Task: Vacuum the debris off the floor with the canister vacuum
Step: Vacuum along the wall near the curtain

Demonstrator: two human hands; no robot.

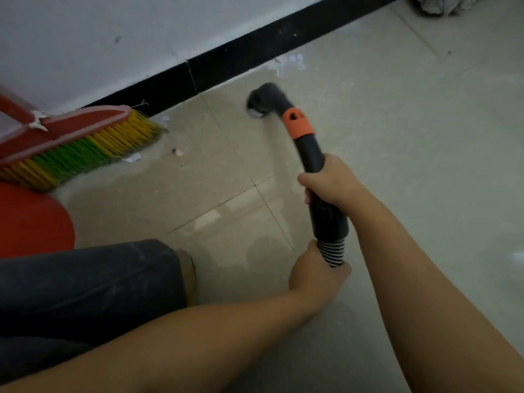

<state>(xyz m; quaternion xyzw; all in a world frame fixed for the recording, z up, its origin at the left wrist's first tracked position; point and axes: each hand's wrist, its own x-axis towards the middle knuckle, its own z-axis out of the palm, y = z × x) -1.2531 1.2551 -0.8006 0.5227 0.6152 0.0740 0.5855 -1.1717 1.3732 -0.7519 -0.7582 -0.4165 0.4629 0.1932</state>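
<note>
Tiled floor (397, 137) meets a black skirting board (226, 63) under a white wall. I note the vacuum wand (310, 154) angled down, its nozzle (261, 102) on the floor over a pale scrap. My right hand (331, 180) grips the wand mid-shaft; my left hand (314, 273) grips the ribbed hose (333, 251) just below. Paper debris (292, 62) lies near the skirting beyond the nozzle. 1 red broom (71, 137) rests left.

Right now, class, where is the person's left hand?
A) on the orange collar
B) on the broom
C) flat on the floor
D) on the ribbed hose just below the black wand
D: the left hand grips the ribbed hose, while the right hand holds the black wand above it.
</note>
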